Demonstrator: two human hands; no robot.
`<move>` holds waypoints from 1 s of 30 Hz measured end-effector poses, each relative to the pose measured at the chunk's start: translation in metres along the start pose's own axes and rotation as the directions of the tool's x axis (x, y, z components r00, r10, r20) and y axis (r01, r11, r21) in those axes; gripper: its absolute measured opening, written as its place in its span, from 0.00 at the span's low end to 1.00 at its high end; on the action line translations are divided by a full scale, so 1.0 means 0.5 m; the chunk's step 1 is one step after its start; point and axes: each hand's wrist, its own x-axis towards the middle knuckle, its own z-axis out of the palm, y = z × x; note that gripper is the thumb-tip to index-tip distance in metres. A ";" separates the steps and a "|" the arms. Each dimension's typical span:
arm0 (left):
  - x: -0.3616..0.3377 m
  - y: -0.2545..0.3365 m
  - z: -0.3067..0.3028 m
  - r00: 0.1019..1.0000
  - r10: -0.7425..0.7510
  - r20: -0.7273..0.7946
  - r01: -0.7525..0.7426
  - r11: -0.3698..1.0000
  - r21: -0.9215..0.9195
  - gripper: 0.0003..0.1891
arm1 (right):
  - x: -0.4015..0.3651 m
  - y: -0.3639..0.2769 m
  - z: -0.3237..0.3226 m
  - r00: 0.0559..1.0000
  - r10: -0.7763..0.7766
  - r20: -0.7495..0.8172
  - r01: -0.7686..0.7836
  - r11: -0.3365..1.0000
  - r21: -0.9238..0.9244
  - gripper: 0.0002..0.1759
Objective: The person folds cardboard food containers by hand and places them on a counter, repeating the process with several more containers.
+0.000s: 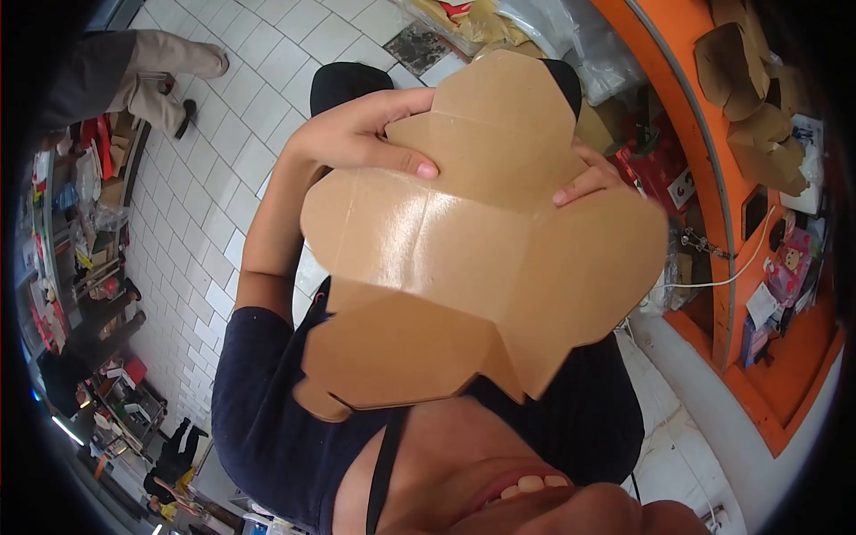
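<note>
A brown cardboard takeaway box (446,245), partly unfolded with rounded flaps and a glossy inner face, lies across my lap and chest in the head view. My left hand (366,134) grips its upper left edge, thumb on the inner face and the other fingers partly behind a flap. At the upper right fold, my right hand (590,176) holds the box too, with fingertips on the card and most of the hand hidden behind it. A rounded piece of card (323,403) shows under the lower left flap.
Other brown cardboard boxes (733,71) sit on an orange counter (651,27) at right, near a white cable (713,283). Clear plastic bags (588,53) lie at the top. Another person's legs (160,85) stand on the tiled floor (223,169), near cluttered shelves.
</note>
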 end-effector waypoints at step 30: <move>0.032 0.008 0.014 0.925 0.340 0.170 -0.370 0.907 0.201 0.09 | 0.004 0.006 0.037 0.979 0.098 0.179 -0.204 0.459 0.865 0.08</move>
